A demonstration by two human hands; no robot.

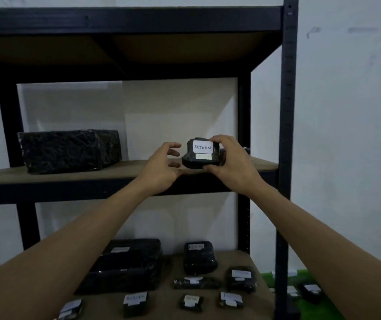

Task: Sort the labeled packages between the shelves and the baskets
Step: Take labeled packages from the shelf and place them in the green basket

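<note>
A small black-wrapped package with a white label reading "RETURN" is held at the front edge of the middle shelf. My right hand grips it, fingers over its top and thumb under its bottom. My left hand hovers just left of the package with fingers curved and spread, not touching it. A large black-wrapped package sits at the left of the same shelf.
The lower shelf carries several black labeled packages, among them a big one at left and one marked "RETURN". A green basket with packages stands at lower right, beyond the dark upright post.
</note>
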